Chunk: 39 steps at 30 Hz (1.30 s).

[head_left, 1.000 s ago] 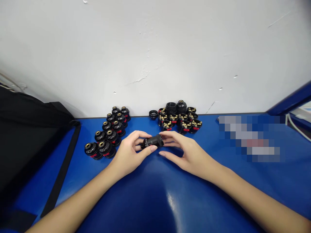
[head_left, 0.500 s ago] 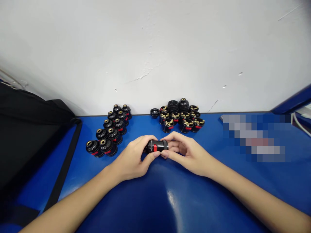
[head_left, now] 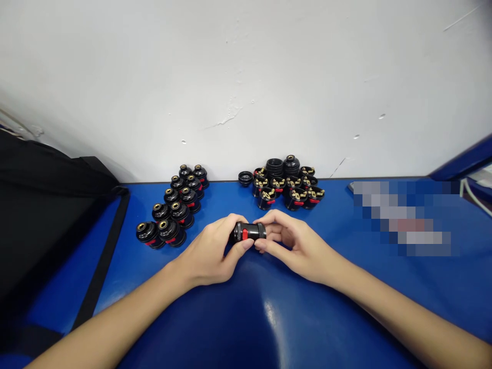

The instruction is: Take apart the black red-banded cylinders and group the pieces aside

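Note:
Between my two hands lies a black lamp socket (head_left: 250, 233) on its side, with a red switch on its body facing me. My left hand (head_left: 213, 251) has its thumb and fingers closed round the socket's left, domed end. The ringed right end is pinched by the thumb and fingers of my right hand (head_left: 298, 246). Behind my right hand stand several open socket bodies (head_left: 266, 199) with brass contacts and red switches. To the left of my left hand are rows of closed sockets (head_left: 171, 233), upright, with brass threaded holes on top.
By the wall (head_left: 246, 92), a small upturned black cap (head_left: 245, 178), a ribbed black shell (head_left: 274, 168) and a domed shell (head_left: 291, 165) stand near the open bodies. A black bag (head_left: 46, 205) with a strap covers the left side of the blue table (head_left: 223, 328). A blurred-out object lies at right.
Almost nothing differs. Both hands keep hold of the lamp socket in the same place, with only a very slight shift of the right fingers at its ringed end.

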Available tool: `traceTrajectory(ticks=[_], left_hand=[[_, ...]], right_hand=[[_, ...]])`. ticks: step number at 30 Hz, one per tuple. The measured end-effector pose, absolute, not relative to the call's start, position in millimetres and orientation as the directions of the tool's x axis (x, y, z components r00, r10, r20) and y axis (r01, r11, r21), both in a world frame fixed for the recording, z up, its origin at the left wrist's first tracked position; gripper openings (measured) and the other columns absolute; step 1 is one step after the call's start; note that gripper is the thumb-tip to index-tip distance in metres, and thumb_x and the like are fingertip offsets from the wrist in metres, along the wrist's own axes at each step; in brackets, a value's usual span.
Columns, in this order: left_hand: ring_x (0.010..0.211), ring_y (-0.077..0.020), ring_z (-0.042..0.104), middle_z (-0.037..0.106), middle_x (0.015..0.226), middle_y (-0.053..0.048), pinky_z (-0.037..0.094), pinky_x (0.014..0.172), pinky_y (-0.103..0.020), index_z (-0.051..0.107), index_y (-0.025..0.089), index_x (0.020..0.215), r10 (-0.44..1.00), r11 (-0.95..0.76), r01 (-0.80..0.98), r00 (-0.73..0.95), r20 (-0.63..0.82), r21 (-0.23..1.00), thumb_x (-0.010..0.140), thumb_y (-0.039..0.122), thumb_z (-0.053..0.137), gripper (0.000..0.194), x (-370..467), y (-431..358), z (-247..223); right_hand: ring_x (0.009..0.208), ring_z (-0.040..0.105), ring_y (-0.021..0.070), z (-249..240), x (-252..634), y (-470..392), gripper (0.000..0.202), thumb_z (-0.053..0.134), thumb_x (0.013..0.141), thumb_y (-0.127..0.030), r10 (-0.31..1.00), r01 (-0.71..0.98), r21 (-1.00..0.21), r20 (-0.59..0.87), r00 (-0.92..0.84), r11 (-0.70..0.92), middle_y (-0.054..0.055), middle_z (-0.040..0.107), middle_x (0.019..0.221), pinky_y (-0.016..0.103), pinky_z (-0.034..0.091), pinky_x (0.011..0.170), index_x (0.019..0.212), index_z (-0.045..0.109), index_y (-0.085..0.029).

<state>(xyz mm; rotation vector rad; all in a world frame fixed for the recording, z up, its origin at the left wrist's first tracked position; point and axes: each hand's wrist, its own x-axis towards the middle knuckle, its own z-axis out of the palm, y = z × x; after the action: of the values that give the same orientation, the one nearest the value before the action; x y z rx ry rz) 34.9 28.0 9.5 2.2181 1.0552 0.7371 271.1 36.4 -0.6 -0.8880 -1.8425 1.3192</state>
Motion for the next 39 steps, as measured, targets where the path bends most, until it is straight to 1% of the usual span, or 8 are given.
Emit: traceTrajectory(ticks=[6,10,14,18,22,28,33,39], left_hand=[[0.078,-0.0177,0.062,0.068,0.093,-0.003,0.044,0.07,-0.03,0.059,0.019,0.115,0.81,-0.531,0.496,0.536,0.238,0.687,0.105,0.034,0.055,0.018,35,29,9],[0.066,-0.0144,0.056,0.062,0.078,0.001,0.039,0.065,-0.029,0.059,0.019,0.1,0.827,-0.505,0.478,0.506,0.245,0.719,0.111,0.038,0.044,0.027,36,28,6],[0.07,-0.0151,0.059,0.064,0.082,0.0,0.041,0.068,-0.029,0.059,0.019,0.104,0.821,-0.509,0.473,0.517,0.24,0.719,0.111,0.039,0.045,0.025,38,28,6],[0.087,-0.0184,0.064,0.068,0.101,-0.004,0.047,0.079,-0.03,0.057,0.019,0.12,0.803,-0.54,0.464,0.533,0.266,0.703,0.109,0.034,0.049,0.02,38,29,5],[0.105,-0.0217,0.064,0.066,0.12,-0.008,0.049,0.093,-0.033,0.053,0.02,0.13,0.787,-0.575,0.45,0.532,0.311,0.683,0.106,0.03,0.056,0.026,36,30,2],[0.1,-0.0217,0.063,0.067,0.11,-0.006,0.049,0.093,-0.035,0.057,0.02,0.123,0.81,-0.554,0.492,0.506,0.298,0.672,0.11,0.032,0.048,0.02,37,29,3],[0.099,-0.0219,0.061,0.068,0.112,-0.007,0.049,0.092,-0.036,0.057,0.019,0.126,0.778,-0.605,0.484,0.53,0.338,0.633,0.108,0.03,0.053,0.022,37,29,4],[0.104,-0.0226,0.062,0.069,0.118,-0.007,0.048,0.094,-0.037,0.058,0.02,0.126,0.795,-0.572,0.46,0.516,0.32,0.679,0.108,0.028,0.052,0.02,36,31,3]], right_hand=[[0.083,0.07,0.0154,-3,271,36,0.023,0.069,0.102,-0.037,0.811,0.133,-0.932,0.217,-0.543,0.338,0.003,0.067,0.099,0.032,0.064,0.079,0.115,0.059,-0.021],[0.099,0.069,0.0188,0,276,38,0.025,0.072,0.099,-0.026,0.727,0.176,-0.816,0.365,-0.581,0.551,0.006,0.061,0.111,0.039,0.065,0.093,0.121,0.06,-0.023],[0.107,0.067,0.0214,3,278,40,0.023,0.069,0.101,-0.02,0.66,0.214,-0.703,0.453,-0.599,0.678,0.008,0.062,0.116,0.04,0.065,0.094,0.121,0.059,-0.025],[0.116,0.07,0.0242,2,277,40,0.049,0.076,0.096,-0.029,0.746,0.253,-0.765,0.403,-0.53,0.592,0.011,0.066,0.129,0.042,0.064,0.098,0.138,0.051,-0.026],[0.093,0.075,0.0195,0,277,40,0.023,0.065,0.104,-0.037,0.813,0.328,-0.809,0.284,-0.509,0.488,0.005,0.075,0.109,0.038,0.065,0.088,0.123,0.061,-0.025],[0.118,0.069,0.0241,4,274,38,0.045,0.072,0.098,-0.029,0.736,0.286,-0.726,0.427,-0.525,0.625,0.01,0.067,0.13,0.042,0.059,0.105,0.138,0.052,-0.025],[0.086,0.071,0.0186,9,276,38,0.02,0.054,0.109,-0.032,0.789,0.398,-0.724,0.329,-0.518,0.563,0.003,0.072,0.097,0.035,0.061,0.082,0.127,0.058,-0.024],[0.119,0.067,0.0268,4,279,42,0.044,0.071,0.098,-0.029,0.693,0.377,-0.603,0.463,-0.553,0.703,0.012,0.066,0.13,0.043,0.058,0.103,0.138,0.053,-0.024]])
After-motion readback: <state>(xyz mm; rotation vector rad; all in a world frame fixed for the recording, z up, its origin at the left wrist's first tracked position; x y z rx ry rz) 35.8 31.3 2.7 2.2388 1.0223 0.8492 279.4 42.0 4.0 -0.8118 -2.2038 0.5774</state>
